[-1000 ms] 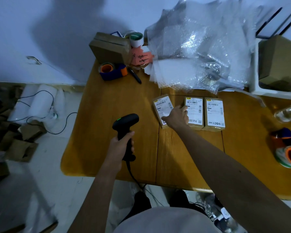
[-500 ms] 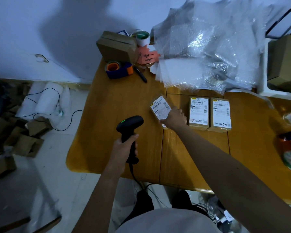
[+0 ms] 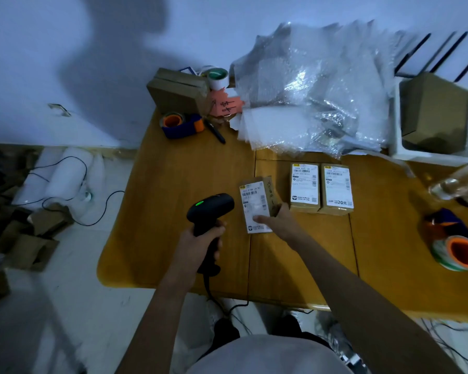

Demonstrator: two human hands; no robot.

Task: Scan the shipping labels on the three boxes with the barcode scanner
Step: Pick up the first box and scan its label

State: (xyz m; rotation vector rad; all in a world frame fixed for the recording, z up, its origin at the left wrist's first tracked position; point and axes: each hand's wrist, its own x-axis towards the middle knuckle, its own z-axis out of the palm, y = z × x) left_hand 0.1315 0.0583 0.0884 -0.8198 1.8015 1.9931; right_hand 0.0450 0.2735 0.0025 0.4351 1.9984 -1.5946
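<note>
My left hand [image 3: 200, 240] grips the handle of a black barcode scanner [image 3: 210, 211] whose green light is lit; its head sits just left of the first box. My right hand [image 3: 278, 221] holds that small cardboard box [image 3: 256, 203] lifted off the wooden table [image 3: 173, 201], tilted so its white shipping label faces up toward me. Two more labelled boxes, the middle box [image 3: 305, 186] and the right box [image 3: 337, 188], lie side by side on the table just right of my right hand.
A heap of bubble wrap [image 3: 316, 90] fills the back of the table. A brown carton [image 3: 177, 91], tape dispenser [image 3: 180, 125], pen [image 3: 215, 130] and tape roll [image 3: 218, 76] sit back left. A white bin with a box [image 3: 434, 112], a bottle [image 3: 459, 184] and an orange tape roll [image 3: 455, 251] are at the right.
My right hand has picked the left box up from the row and brought it nearer, next to the scanner head. The scanner has stayed in my left hand.
</note>
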